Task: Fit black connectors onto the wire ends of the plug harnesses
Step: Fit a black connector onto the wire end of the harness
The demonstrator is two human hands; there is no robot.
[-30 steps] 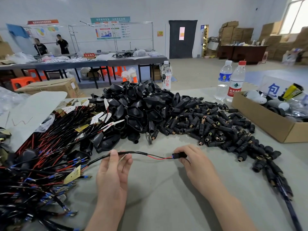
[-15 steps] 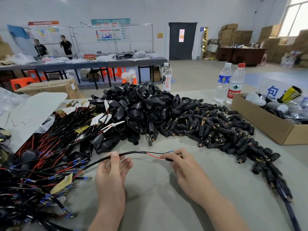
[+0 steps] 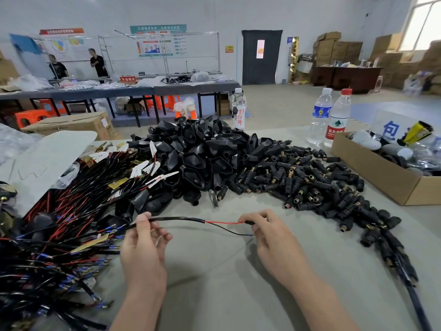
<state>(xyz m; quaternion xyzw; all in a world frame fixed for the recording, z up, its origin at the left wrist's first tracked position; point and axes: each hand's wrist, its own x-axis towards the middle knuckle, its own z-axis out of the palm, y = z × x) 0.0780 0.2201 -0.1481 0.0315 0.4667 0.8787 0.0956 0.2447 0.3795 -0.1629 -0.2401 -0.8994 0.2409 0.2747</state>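
At lower centre of the frame, a black-sheathed plug harness cable (image 3: 176, 219) is pinched by the left hand (image 3: 143, 254). Its red wire end, at a small black plastic connector (image 3: 249, 222), is pinched by the right hand (image 3: 276, 242).

Grey table (image 3: 214, 295) bears harnesses (image 3: 59, 230), black connectors (image 3: 298, 185), cardboard box (image 3: 381, 177), bottles (image 3: 336, 120).
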